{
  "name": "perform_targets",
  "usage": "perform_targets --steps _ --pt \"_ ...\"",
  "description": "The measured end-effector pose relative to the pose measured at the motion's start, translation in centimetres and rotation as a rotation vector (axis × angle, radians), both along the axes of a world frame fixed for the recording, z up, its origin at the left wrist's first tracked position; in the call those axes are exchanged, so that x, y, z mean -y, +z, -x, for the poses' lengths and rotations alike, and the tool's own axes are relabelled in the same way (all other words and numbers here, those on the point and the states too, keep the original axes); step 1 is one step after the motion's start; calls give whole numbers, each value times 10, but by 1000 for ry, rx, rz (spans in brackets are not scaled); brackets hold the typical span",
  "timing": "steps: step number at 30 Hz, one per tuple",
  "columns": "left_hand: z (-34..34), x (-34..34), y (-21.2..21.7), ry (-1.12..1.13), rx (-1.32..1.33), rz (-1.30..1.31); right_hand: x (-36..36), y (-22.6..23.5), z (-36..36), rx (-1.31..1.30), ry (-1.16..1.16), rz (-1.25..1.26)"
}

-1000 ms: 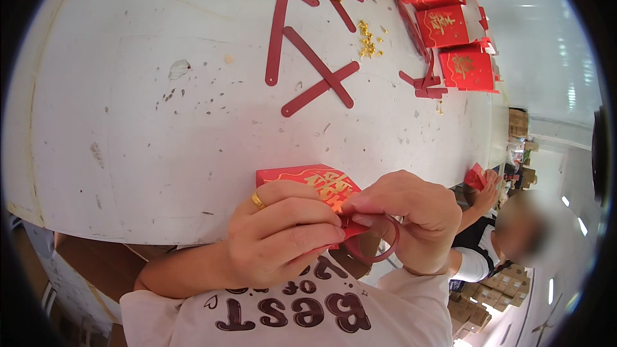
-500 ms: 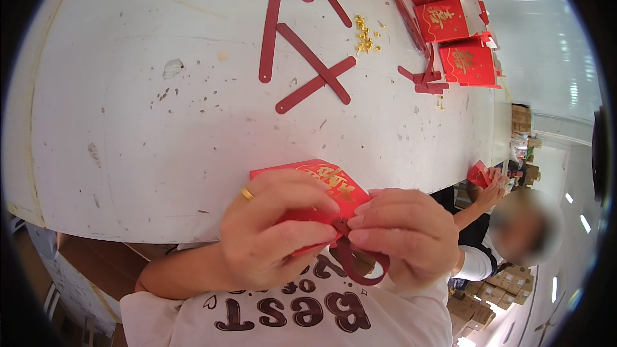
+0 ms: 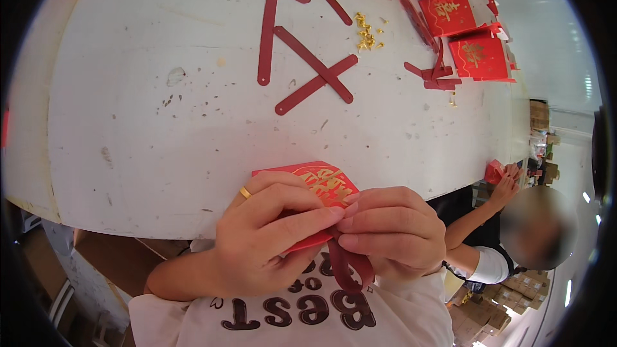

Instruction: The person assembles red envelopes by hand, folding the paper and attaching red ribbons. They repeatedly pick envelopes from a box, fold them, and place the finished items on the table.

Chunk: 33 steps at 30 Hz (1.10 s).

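Close to my body, over the near table edge, I hold a red paper gift box [image 3: 324,178] with gold print. My left hand [image 3: 273,228], a gold ring on one finger, grips the box's near side. My right hand [image 3: 395,231] pinches the end of a dark red strap [image 3: 350,268] against the box, beside my left fingertips. Below the fingers the strap hangs in a bent loop. Fingertips of both hands meet there and hide the joint; whether a fastener is between them cannot be seen.
Loose dark red straps [image 3: 315,67] lie across the table [image 3: 148,173], several more beyond. A pile of gold split-pin fasteners [image 3: 366,33] is near them. Red boxes [image 3: 479,56] stand at the far right. Another person's hands [image 3: 508,183] hold a red box [image 3: 493,171] farther right.
My left fingertips have moved right onto the strap's end, covering the spot that showed before. The strap's loop has narrowed and hangs more steeply. The whole view has shifted slightly.
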<state>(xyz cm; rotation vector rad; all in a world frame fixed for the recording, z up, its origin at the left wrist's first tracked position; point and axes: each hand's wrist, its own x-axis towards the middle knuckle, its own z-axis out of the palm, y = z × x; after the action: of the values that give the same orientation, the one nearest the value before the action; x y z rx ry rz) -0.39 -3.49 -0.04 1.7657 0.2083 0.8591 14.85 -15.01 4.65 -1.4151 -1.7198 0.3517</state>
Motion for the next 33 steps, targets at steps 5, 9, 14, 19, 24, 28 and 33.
perform_targets --steps 5,9,14,19,24,28,33 --pt "4 3 0 -2 -66 26 1 -2 -2 -18 -16 -12" --pt "2 6 1 38 -35 88 1 -1 -1 -15 -24 -9" --pt "5 7 5 81 -91 127 1 0 1 -49 -60 10" --pt "8 7 5 35 -105 153 -5 4 3 -28 -85 88" --pt "8 9 4 41 -100 181 -7 9 3 -29 -75 146" --pt "7 7 4 13 -111 245 -3 7 -1 -154 -57 166" --pt "8 8 3 6 -76 286 5 -3 10 -580 -128 124"
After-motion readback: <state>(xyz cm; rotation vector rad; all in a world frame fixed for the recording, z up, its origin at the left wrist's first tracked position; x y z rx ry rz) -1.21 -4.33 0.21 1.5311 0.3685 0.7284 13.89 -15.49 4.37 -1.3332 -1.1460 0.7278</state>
